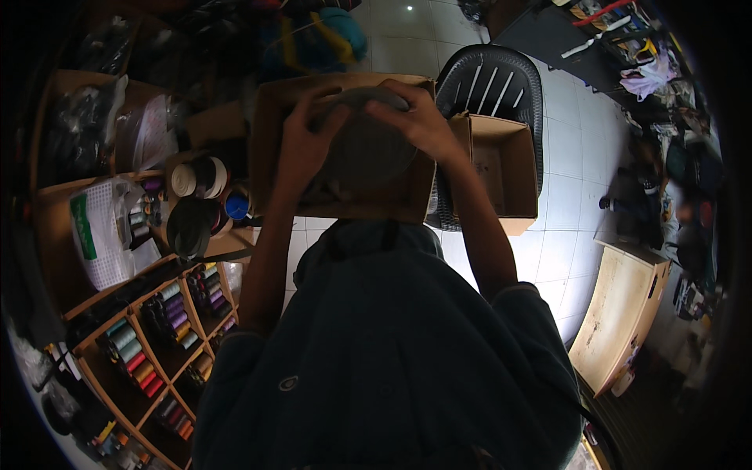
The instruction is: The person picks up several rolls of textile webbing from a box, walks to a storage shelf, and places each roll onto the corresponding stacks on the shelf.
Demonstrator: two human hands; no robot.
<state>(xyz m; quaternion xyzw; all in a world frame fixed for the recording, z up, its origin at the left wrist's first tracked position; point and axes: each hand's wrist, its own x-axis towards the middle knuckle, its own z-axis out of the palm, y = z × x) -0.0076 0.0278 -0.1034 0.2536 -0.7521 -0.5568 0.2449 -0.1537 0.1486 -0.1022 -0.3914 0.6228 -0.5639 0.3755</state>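
Note:
Over a cardboard box (423, 188) in front of me, I hold a large round dark grey roll (372, 149), which looks like wound webbing. My left hand (309, 129) grips its left side, thumb across the top. On the other side my right hand (419, 121) curls over the upper right edge, thumb lying on the roll. Shadow hides the underside of the roll and most of the box's inside. A small pale thing (337, 190) shows at the bottom of the box, too dim to make out.
A second open cardboard box (501, 168) sits on a black chair (489, 70) at right. On my left are rolls of webbing (200, 177), a plastic-wrapped pack (102, 235) and a wooden rack (164, 352) of thread spools. A wooden drawer-like box (619, 313) stands at lower right.

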